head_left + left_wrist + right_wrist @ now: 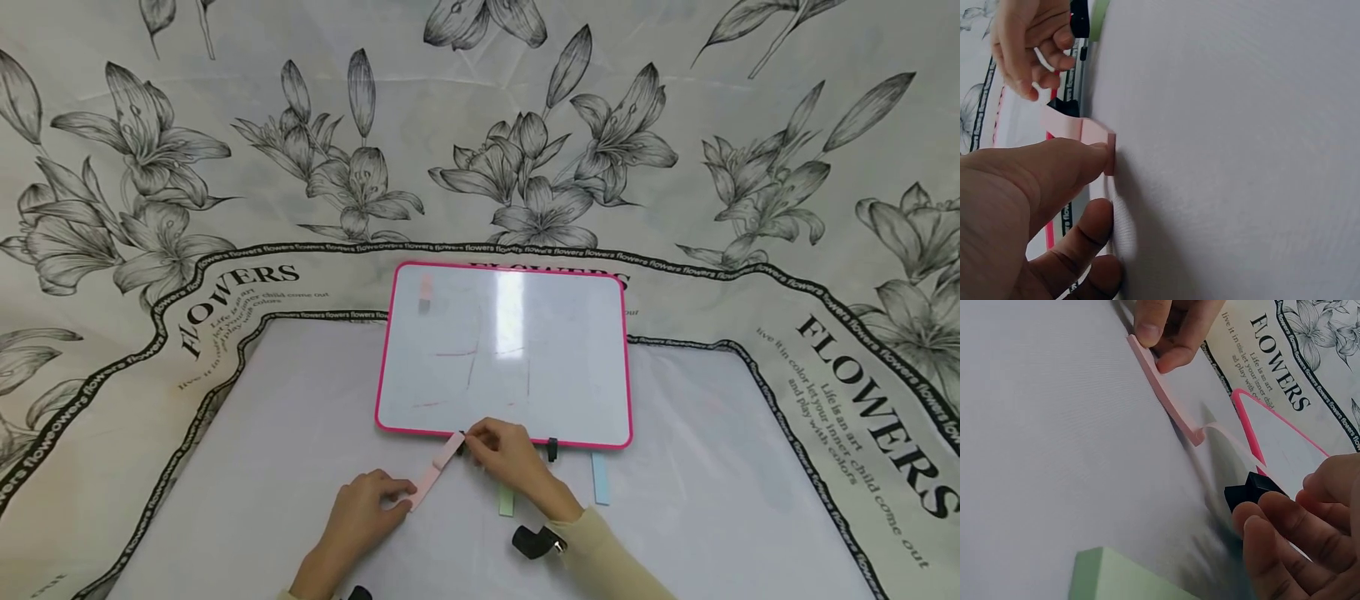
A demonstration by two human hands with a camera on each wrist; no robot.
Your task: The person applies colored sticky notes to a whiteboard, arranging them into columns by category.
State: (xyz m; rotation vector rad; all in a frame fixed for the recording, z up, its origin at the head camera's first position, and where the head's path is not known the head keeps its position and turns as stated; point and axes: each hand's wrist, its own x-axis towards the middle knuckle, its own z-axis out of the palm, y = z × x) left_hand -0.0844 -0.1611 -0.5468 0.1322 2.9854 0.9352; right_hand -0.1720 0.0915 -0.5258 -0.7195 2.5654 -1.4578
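Observation:
A pad of narrow pink sticky notes lies slanted before the whiteboard. My left hand pinches its near end between thumb and fingers. The top pink strip lifts off the pad in a curve toward the board's lower edge. At that strip's far end my right hand pinches with thumb and fingertips, close to a black foot of the board. In the left wrist view the left thumb presses on the pink pad.
A green sticky-note pad lies under the right forearm, and a blue one farther right. A second black foot sits at the board's lower edge. The board bears faint red lines. Flower-printed cloth rises behind.

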